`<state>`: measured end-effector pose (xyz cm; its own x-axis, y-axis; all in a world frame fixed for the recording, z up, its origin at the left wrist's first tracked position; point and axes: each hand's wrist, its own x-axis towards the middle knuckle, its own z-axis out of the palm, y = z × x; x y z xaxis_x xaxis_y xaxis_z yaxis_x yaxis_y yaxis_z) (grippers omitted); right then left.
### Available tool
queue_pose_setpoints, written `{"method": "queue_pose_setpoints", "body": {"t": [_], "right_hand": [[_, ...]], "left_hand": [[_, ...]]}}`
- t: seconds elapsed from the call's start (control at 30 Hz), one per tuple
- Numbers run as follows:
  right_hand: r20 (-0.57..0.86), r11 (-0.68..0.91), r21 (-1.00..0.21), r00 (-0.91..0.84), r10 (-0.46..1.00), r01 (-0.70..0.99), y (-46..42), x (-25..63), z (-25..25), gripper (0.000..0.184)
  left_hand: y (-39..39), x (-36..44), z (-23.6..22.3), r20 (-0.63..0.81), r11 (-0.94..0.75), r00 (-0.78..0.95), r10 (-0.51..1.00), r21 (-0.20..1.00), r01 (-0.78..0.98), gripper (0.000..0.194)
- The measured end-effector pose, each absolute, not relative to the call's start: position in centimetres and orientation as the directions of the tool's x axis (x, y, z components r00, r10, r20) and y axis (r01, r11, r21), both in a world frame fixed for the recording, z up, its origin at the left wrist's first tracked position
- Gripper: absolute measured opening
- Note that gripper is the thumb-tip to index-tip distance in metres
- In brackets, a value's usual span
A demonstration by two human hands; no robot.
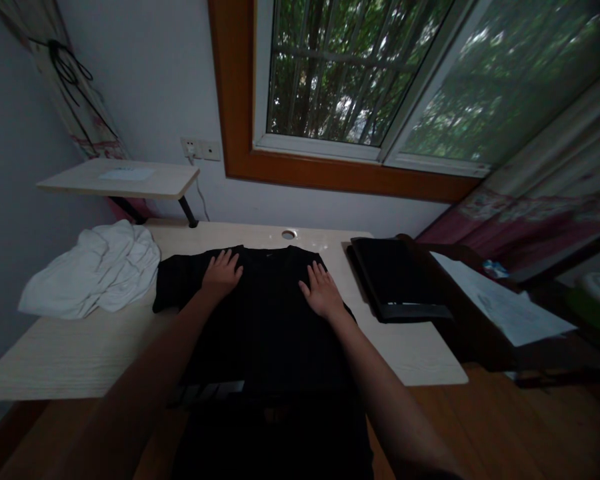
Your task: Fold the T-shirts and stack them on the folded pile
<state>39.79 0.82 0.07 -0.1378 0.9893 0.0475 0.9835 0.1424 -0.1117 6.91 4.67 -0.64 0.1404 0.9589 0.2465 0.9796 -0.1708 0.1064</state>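
Observation:
A black T-shirt [267, 313] lies spread on the pale wooden desk [80, 353], its collar toward the wall. Its left sleeve, as I see it, sticks out sideways, while the other side appears tucked in or folded under near my right forearm. My left hand [222, 275] rests flat near the left shoulder of the shirt, fingers stretched out. On the opposite shoulder lies my right hand [322, 290], palm down with fingers extended. The shirt's lower end merges with dark clothing at the desk's front edge, so its hem is hard to make out.
A crumpled white cloth [97, 267] lies on the desk's left, below a raised shelf [120, 179] holding a paper. To the right are folded black items [400, 277]. Beyond them, papers [500, 297] lie on dark furniture. A window [350, 80] is above the desk.

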Motion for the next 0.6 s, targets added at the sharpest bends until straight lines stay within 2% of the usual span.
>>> {"method": "queue_pose_setpoints", "body": {"t": [0.4,0.6], "right_hand": [[0.037,0.115,-0.132,-0.112,0.993,0.985,2.3,39.6,0.1,0.075],[0.101,0.084,-0.147,-0.07,0.992,0.986,4.4,38.1,-0.1,0.07]], "left_hand": [[7.0,6.3,-1.1,0.28,-0.139,0.109,0.954,0.091,0.986,0.061],[7.4,6.0,-1.4,0.276,-0.144,0.117,0.954,0.078,0.986,0.062]]}}
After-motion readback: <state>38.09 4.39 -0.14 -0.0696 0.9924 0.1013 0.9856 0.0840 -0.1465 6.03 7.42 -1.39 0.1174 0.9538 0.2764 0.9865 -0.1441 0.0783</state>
